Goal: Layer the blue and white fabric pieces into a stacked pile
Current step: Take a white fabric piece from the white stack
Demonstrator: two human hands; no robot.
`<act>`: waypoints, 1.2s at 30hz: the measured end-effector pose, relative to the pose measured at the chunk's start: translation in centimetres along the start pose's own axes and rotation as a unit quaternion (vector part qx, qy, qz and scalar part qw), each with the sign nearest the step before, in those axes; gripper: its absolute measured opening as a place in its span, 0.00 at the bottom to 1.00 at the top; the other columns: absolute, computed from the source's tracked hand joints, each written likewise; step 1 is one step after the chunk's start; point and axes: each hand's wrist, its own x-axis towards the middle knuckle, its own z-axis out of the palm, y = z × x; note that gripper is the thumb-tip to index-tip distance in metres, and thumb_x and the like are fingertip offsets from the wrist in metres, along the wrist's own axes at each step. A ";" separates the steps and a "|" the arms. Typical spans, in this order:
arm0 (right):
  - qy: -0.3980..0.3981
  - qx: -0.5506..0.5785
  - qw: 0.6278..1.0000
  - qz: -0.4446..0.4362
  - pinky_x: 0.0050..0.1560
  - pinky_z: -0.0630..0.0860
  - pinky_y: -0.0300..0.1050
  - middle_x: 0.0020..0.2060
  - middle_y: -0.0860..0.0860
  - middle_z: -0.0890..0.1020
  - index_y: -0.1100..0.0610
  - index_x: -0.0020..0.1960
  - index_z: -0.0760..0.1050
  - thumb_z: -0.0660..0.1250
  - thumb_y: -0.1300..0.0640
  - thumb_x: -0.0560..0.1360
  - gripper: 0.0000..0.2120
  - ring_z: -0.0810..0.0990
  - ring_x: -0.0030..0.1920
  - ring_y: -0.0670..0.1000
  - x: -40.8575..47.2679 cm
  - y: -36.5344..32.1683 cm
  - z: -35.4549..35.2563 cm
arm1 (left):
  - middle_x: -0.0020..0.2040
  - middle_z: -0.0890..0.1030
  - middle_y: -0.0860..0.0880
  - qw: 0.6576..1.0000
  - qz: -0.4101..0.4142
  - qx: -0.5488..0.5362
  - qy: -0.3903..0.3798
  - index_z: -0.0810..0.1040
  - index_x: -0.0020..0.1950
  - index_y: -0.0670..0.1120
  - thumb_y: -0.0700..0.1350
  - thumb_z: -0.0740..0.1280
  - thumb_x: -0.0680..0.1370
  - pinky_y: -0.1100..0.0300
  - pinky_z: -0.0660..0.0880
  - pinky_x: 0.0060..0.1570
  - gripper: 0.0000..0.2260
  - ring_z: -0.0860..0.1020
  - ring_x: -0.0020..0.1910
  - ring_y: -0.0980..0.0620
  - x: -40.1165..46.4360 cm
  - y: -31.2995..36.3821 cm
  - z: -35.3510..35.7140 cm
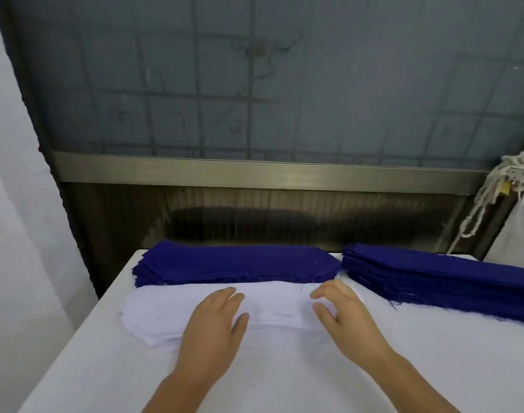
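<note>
The white fabric stack [195,311] lies centre frame on the tabletop [284,377], its far edge touching the left blue fabric stack [236,262]. The left hand [216,320] lies flat on it, fingers open; the right hand [344,311] hovers curled, fingers apart, gripping nothing. Best to peel only the top ply, both ends together. A second blue fabric stack [439,278] waits at right.

Garment workshop. Cutting table [284,383] under white cloth, lower frame; two blue stacks [236,262] [439,281] and a white stack [153,314] of cut pieces. Grimy window [254,79] above.
</note>
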 end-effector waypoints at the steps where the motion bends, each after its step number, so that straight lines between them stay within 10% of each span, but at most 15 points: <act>1: -0.015 -0.002 1.000 0.010 0.56 0.65 0.28 0.54 0.36 0.71 0.43 0.58 0.73 0.63 0.51 0.80 0.08 0.71 0.56 0.39 0.8 0.1 0.3 | 0.75 0.64 0.59 1.000 0.002 -0.002 -0.008 0.65 0.74 0.58 0.60 0.54 0.81 0.63 0.54 0.71 0.22 0.61 0.73 0.59 0.2 -0.1 0.4; 9: -0.092 0.075 0.992 0.031 0.55 0.69 0.32 0.49 0.39 0.76 0.41 0.48 0.75 0.71 0.51 0.74 0.07 0.73 0.54 0.39 2.1 2.9 1.7 | 0.67 0.71 0.60 0.999 0.040 0.002 0.022 0.74 0.66 0.57 0.58 0.58 0.80 0.66 0.60 0.64 0.16 0.67 0.65 0.58 1.4 -0.8 1.1; 14: -0.076 0.085 0.993 0.028 0.51 0.70 0.33 0.44 0.42 0.77 0.46 0.42 0.76 0.71 0.55 0.75 0.06 0.74 0.50 0.41 2.8 2.9 2.1 | 0.67 0.71 0.63 0.993 0.100 -0.056 -0.006 0.74 0.67 0.56 0.49 0.60 0.81 0.81 0.45 0.60 0.15 0.66 0.66 0.65 2.0 0.5 2.1; 21: -0.023 0.077 0.997 0.020 0.49 0.71 0.36 0.39 0.43 0.76 0.46 0.38 0.74 0.67 0.57 0.78 0.12 0.74 0.46 0.45 2.7 2.7 2.8 | 0.60 0.77 0.62 0.993 0.087 -0.074 0.016 0.79 0.61 0.55 0.54 0.63 0.79 0.68 0.64 0.62 0.12 0.72 0.59 0.61 2.0 0.7 2.5; 26: -0.027 0.039 0.999 0.013 0.51 0.70 0.37 0.41 0.42 0.76 0.47 0.41 0.76 0.66 0.54 0.78 0.07 0.73 0.47 0.43 2.3 2.6 2.9 | 0.50 0.81 0.58 0.991 0.102 -0.074 0.041 0.84 0.51 0.50 0.44 0.69 0.77 0.65 0.71 0.52 0.06 0.77 0.49 0.56 1.9 1.1 2.3; 32: -0.030 -0.033 0.998 0.046 0.40 0.73 0.35 0.38 0.43 0.78 0.44 0.45 0.71 0.62 0.51 0.80 0.05 0.77 0.40 0.43 5.7 2.1 2.5 | 0.50 0.79 0.61 0.990 0.100 -0.085 0.050 0.82 0.51 0.52 0.55 0.57 0.81 0.67 0.67 0.56 0.15 0.72 0.52 0.61 2.2 1.2 2.3; 36: -0.001 -0.055 0.997 0.062 0.55 0.76 0.44 0.48 0.43 0.75 0.47 0.55 0.74 0.66 0.51 0.78 0.07 0.75 0.50 0.45 9.6 2.0 2.9 | 0.54 0.78 0.62 0.991 0.098 -0.087 0.035 0.81 0.56 0.54 0.55 0.57 0.81 0.71 0.64 0.60 0.14 0.69 0.54 0.64 2.2 1.1 2.3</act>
